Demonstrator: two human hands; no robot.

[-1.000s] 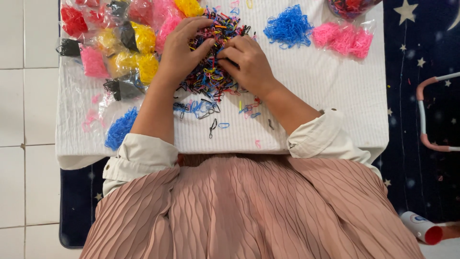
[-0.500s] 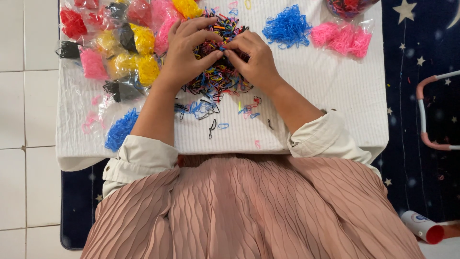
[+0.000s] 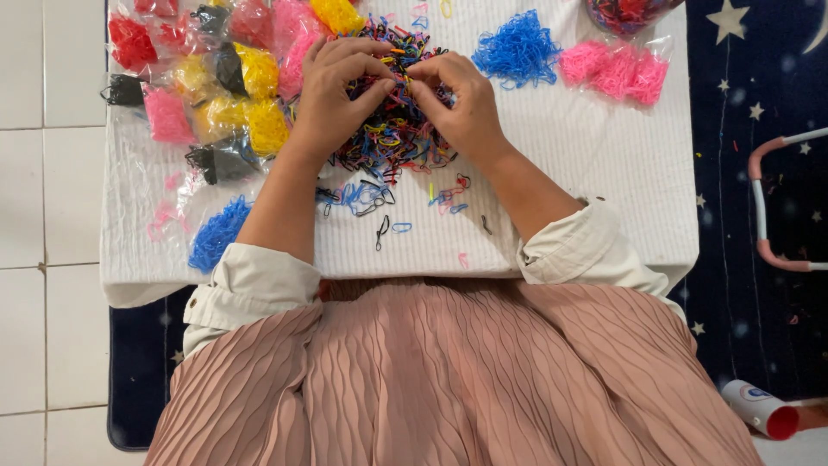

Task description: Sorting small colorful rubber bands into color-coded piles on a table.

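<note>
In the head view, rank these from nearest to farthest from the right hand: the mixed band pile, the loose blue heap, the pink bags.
From the right hand:
1. Mixed band pile, under the fingers.
2. Blue heap, up and to its right.
3. Pink bags, beyond the blue heap, farther right.

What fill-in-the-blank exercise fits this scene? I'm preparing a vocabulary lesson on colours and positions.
1. Both hands, the left hand and the right hand, rest on a mixed pile of small ____.
2. The loose heap of bands beyond the right hand is ____.
3. The bagged bands near the far right corner are ____.
4. The table is covered by a ____ cloth.

Missing words: rubber bands; blue; pink; white
</note>
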